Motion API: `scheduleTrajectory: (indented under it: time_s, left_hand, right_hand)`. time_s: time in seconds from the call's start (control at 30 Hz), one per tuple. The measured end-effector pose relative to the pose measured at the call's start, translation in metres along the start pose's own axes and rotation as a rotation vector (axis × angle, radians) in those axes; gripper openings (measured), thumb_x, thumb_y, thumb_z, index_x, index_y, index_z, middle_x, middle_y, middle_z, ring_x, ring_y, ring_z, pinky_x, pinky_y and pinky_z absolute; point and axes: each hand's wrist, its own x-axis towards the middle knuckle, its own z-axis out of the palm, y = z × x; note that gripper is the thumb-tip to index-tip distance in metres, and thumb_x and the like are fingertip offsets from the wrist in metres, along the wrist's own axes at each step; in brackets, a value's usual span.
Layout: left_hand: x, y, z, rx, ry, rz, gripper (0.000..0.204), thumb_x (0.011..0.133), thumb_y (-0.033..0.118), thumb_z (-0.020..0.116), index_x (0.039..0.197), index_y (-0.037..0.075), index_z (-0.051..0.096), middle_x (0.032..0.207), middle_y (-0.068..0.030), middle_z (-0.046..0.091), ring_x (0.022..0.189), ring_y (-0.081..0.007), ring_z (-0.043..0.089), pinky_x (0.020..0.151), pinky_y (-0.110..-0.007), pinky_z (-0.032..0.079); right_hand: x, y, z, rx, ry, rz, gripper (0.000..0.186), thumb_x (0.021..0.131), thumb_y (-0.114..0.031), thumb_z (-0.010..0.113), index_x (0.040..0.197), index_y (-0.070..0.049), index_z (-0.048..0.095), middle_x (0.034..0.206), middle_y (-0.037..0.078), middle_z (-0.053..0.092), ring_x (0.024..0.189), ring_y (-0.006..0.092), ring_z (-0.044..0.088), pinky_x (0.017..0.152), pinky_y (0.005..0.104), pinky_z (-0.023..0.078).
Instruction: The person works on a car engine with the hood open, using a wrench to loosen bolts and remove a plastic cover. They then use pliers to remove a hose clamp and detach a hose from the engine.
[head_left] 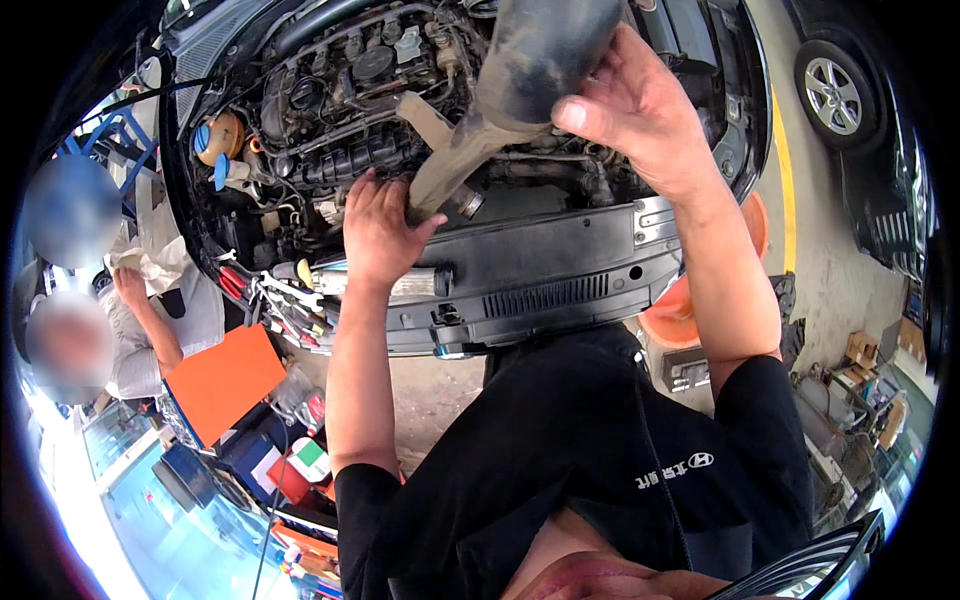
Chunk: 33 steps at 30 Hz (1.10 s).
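Note:
Over the open engine bay (370, 100) of a car I hold a dirty black duct (535, 70), with a wide, rounded body at the top and a narrower grey-brown neck slanting down to the left. A flat tab sticks out from the neck. My right hand (645, 125) is closed on the side of the wide body, its thumb at the lower edge and some fingers hidden behind it. My left hand (383, 235) is at the lower end of the neck, which lies between thumb and fingers; the fingertips reach down among the engine parts.
The front panel (540, 255) crosses before me, with pliers and other hand tools (285, 300) at its left. A person in grey (150, 330) holds white cloth or paper at the left, near an orange panel (225, 380). An orange basin (675, 315) and another car's wheel (832, 95) are right.

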Motion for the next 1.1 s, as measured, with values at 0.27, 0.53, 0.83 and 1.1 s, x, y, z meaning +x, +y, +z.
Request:
scheduleTrajectory:
  time_s: [0.27, 0.53, 0.83, 1.1]
  left_hand:
    - [0.002, 0.016, 0.035, 0.147, -0.225, -0.094, 0.066, 0.079, 0.065, 0.075, 0.105, 0.005, 0.066, 0.083, -0.013, 0.071, 0.089, -0.0325, 0.07, 0.108, -0.048, 0.043]
    - [0.017, 0.018, 0.057, -0.083, -0.484, -0.291, 0.058, 0.09, 0.052, 0.072, 0.118, 0.002, 0.06, 0.098, -0.0186, 0.073, 0.096, -0.0382, 0.07, 0.098, -0.049, 0.051]
    - [0.004, -0.016, 0.08, -0.202, -0.766, -0.347, 0.049, 0.093, 0.033, 0.07, 0.132, 0.004, 0.059, 0.127, -0.0237, 0.065, 0.124, -0.0404, 0.059, 0.104, -0.048, 0.049]
    - [0.009, -0.042, 0.129, -0.2, -1.012, -0.293, 0.042, 0.087, 0.008, 0.062, 0.128, 0.006, 0.067, 0.127, -0.0236, 0.068, 0.122, -0.0401, 0.062, 0.105, -0.045, 0.051]
  right_hand:
    - [0.061, 0.035, -0.032, -0.146, 0.118, 0.106, 0.061, 0.087, -0.012, 0.084, 0.138, 0.001, 0.053, 0.119, 0.005, 0.067, 0.109, 0.0161, 0.064, 0.099, 0.0343, 0.052]
    - [0.11, 0.084, -0.081, -0.038, 0.006, 0.158, 0.051, 0.088, -0.005, 0.08, 0.135, -0.001, 0.06, 0.117, 0.003, 0.071, 0.107, 0.0156, 0.066, 0.1, 0.0357, 0.051]
    - [0.127, 0.127, -0.092, -0.033, 0.016, 0.289, 0.063, 0.084, -0.004, 0.084, 0.14, -0.003, 0.055, 0.123, 0.003, 0.067, 0.113, 0.0169, 0.063, 0.101, 0.0362, 0.05]
    - [0.11, 0.152, -0.104, -0.211, -0.023, 0.194, 0.074, 0.082, -0.008, 0.086, 0.145, -0.001, 0.048, 0.129, 0.006, 0.064, 0.119, 0.0178, 0.06, 0.107, 0.0362, 0.046]
